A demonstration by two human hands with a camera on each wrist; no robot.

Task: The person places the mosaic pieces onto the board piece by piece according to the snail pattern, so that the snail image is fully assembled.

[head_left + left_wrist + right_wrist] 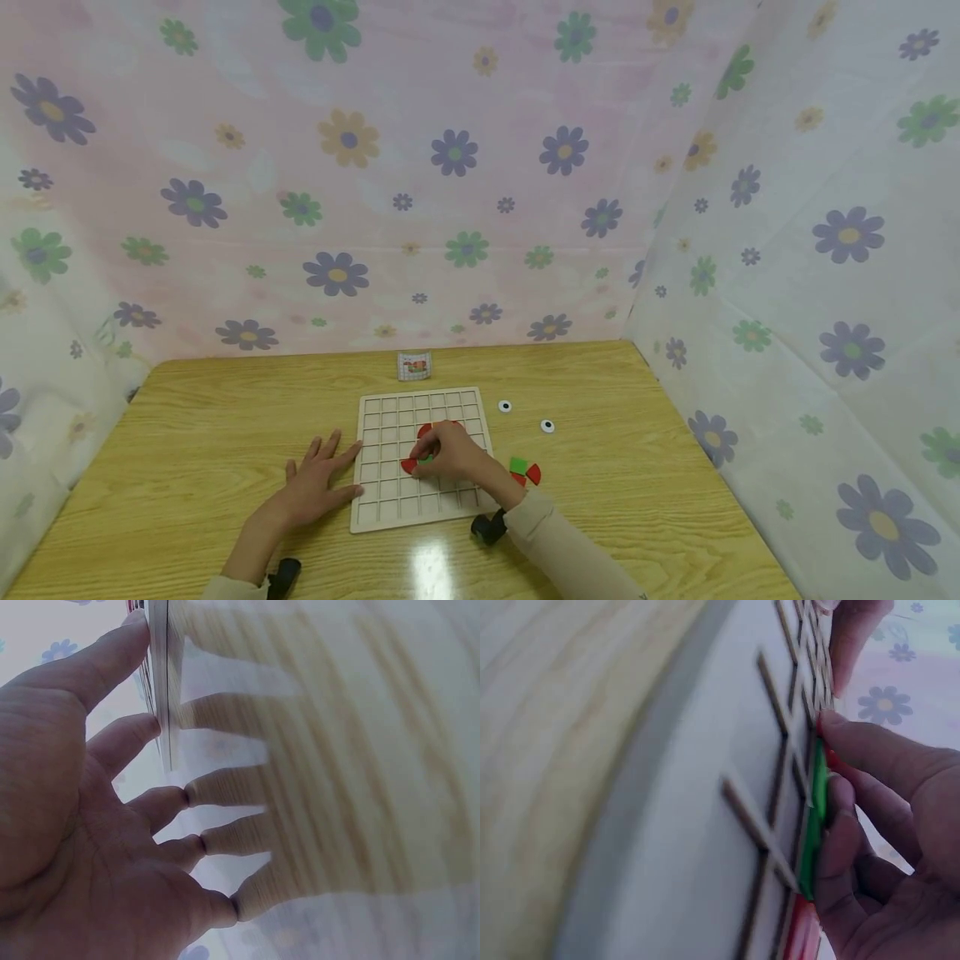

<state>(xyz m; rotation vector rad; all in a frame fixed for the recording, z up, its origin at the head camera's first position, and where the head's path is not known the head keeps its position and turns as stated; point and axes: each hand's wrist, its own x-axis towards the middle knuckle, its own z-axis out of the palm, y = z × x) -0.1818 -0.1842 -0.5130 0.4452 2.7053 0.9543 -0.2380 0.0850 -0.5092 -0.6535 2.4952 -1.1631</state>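
A pale wooden grid board [384, 502] lies on the table. My left hand [309, 487] is spread flat at the board's left edge. In the left wrist view, the thumb and index fingertips of that hand [97, 772] touch the board's side. Over the middle of the board, the thumb and fingertips of my right hand [453, 454] pinch a red quarter-round piece [408, 467] sitting at the grid. Other red pieces [424, 430] lie just beyond these fingers. Green pieces [810, 840] show in the grid beneath the right hand [892, 817], which partly covers them.
Right of the board lie a green square piece [518, 466], a red quarter-round piece [534, 474] and another red piece partly behind the wrist. Two eye discs, one nearer [547, 427] and one farther [506, 407], sit beyond. A small picture card [414, 367] lies behind the board.
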